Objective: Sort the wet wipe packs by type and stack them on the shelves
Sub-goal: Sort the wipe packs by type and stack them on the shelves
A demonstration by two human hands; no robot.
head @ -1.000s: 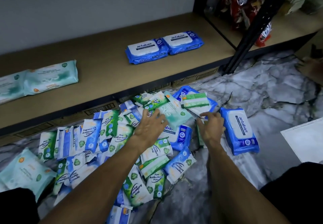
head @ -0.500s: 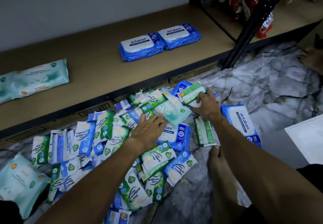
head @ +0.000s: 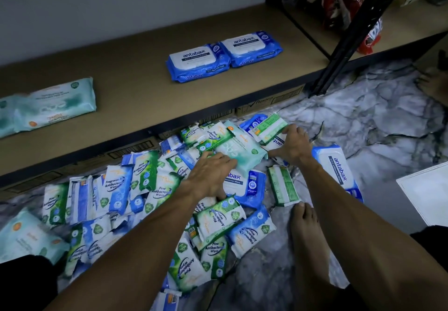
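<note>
Here: left hand (head: 211,177), palm down on the pile of small packs (head: 116,189), fingers loosely bent, tips touching a pale teal pack (head: 240,150); released, grasping nothing.

Right hand (head: 292,146), fingers laid over the edge of a small green pack (head: 270,127), thumb stretched along a blue Antabax pack (head: 252,124) beneath it; grasp or mere touch cannot be told.

Second Antabax pack (head: 244,184), partly under the teal pack, just beside the left hand.

Third Antabax pack (head: 339,167), on the marble floor (head: 375,126), right of the right forearm.

Pile: green "Pine" and blue "Fragrance Free" packs, mixed, overlapping, on the floor below the shelf (head: 145,87).

On the shelf: two Antabax packs (head: 198,63), side by side, touching; well apart to the left, pale teal shelf packs (head: 55,104).

Bare foot (head: 303,221), near the pile's right edge.
</note>
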